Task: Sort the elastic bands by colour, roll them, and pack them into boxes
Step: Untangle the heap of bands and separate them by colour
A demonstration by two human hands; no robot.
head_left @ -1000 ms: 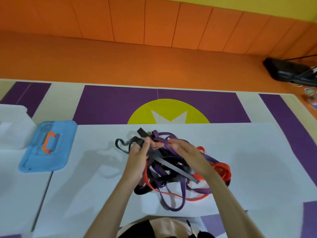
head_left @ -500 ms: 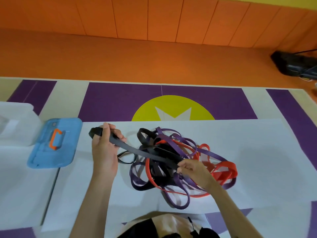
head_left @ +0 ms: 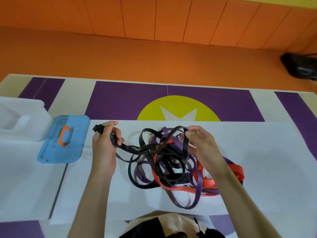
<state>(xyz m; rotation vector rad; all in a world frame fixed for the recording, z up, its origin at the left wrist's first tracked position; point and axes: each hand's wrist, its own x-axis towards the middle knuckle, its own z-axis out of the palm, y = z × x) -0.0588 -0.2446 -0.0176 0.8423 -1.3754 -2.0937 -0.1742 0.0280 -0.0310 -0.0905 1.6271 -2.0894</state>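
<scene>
You are sorting, by my reading: working 1 black band (head_left: 130, 149) free of the tangled pile of bands (head_left: 173, 167) lying at the centre of the frame on the white table (head_left: 257, 169), where black, purple and red-orange loops are crossing over each other. Your left hand (head_left: 104, 145), left of centre, is closing in a fist around the black band's end, thumb side up. Your right hand (head_left: 200, 146), right of centre above the pile, is pinching a black loop between thumb and fingertips, palm turned down. The next move probably calls for lifting that loop clear of the purple strands while you are drawing leftward. At the left, the blue lid (head_left: 63, 140) and the white box (head_left: 20, 121) are waiting.
</scene>
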